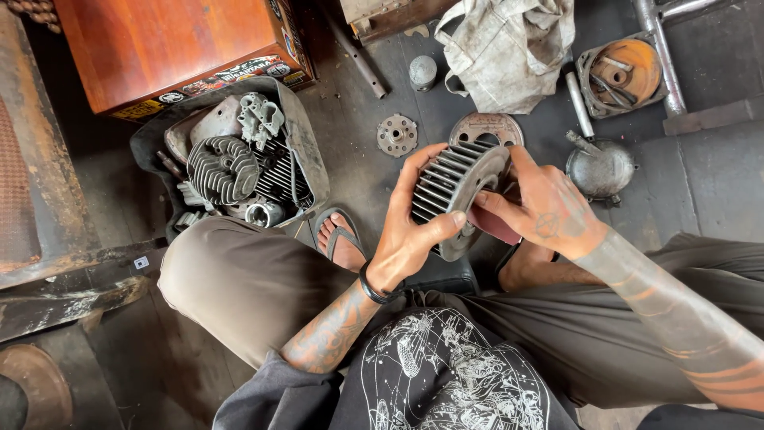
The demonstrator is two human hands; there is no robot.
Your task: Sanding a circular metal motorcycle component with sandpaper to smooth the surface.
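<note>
My left hand [410, 227] grips a finned metal engine cylinder [455, 185], fingers wrapped over its cooling fins and thumb on its rim. My right hand [543, 205] presses a reddish-brown piece, maybe sandpaper [495, 225], against the cylinder's flat face near the bore. Both hands hold the part above my lap, between my knees. Part of the cylinder's underside is hidden by my hands.
A tub [306, 139] at left holds finned engine parts [223, 169]. On the dark floor lie a round gear plate [397, 134], a gasket-like ring [487, 125], a grey rag [509, 48], a metal cover [599, 167], an orange-lined dish [625, 73]. A wooden box [167, 44] stands behind.
</note>
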